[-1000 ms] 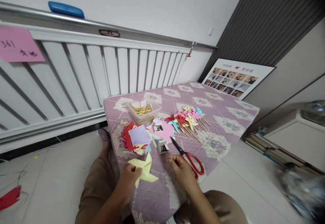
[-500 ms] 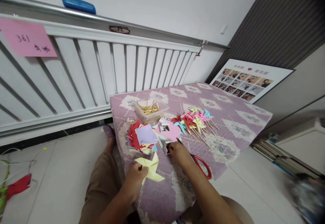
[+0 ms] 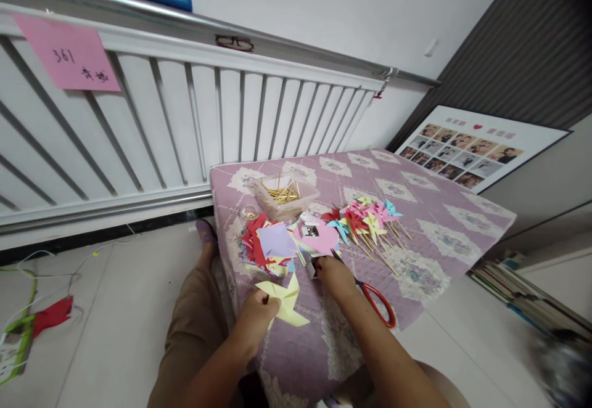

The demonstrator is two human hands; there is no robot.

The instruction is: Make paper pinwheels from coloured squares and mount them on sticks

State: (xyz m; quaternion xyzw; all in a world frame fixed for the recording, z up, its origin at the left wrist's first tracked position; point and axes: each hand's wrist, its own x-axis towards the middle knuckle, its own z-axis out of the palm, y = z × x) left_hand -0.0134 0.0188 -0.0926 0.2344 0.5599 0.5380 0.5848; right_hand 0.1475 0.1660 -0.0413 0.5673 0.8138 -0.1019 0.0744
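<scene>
My left hand point(image 3: 259, 315) pinches the centre of a folded yellow paper pinwheel point(image 3: 285, 300) lying on the purple quilted tabletop point(image 3: 416, 211). My right hand point(image 3: 333, 272) reaches forward with its fingers curled over a small white box of pins point(image 3: 311, 267), which it mostly hides. Red-handled scissors point(image 3: 377, 302) lie just right of that hand. A pile of coloured paper squares point(image 3: 271, 244) sits ahead of my left hand.
A clear tub of wooden sticks point(image 3: 283, 195), a second small pin box point(image 3: 309, 230) and a bunch of finished pinwheels on sticks point(image 3: 367, 220) lie further back. White radiator point(image 3: 185, 124) with a pink note point(image 3: 69, 60) behind. Framed photo board point(image 3: 467, 146) leans right; books point(image 3: 504, 285) on floor.
My right hand moved forward from the table's near edge to the small pin box beside the scissors. The left hand kept hold of the yellow pinwheel. The camera panned left.
</scene>
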